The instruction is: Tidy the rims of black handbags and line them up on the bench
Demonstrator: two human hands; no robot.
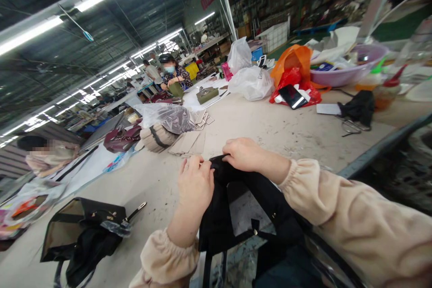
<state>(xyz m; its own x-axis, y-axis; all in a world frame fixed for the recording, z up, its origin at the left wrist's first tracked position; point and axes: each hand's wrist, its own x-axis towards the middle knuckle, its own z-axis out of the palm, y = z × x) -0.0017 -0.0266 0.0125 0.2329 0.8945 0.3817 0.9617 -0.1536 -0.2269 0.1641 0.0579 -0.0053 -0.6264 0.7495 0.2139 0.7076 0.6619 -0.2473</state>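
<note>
Closest in, a black bag (216, 225) is hanging over the near side of the table (243, 117), its upper edge lying between the person's two hands. The left hand (195, 182) is pinching that edge, fingers curled in and almost together; the right hand (243, 155) is gripping it just beside, fingers bent closed over the cloth. Off to the left, a second bag (97, 209) is lying tipped on its side, well apart from the left sleeve. Bare tabletop is stretching between the two bags and ahead of the knuckles, leaving open room forward and to the right. Past the hands, flat card pieces (189, 141) are spreading beside a tied bundle (158, 137), partly covered by a clear plastic bag (162, 114). On the right, a black cloth (362, 108) is resting near the table's edge, with a phone (293, 96) lying on a red bag (286, 78) farther in and a purple basin (351, 76) standing behind. Farther away, a green bag (207, 94) is sitting on white sheeting, and a masked co-worker (182, 72) is handling another green piece.
</note>
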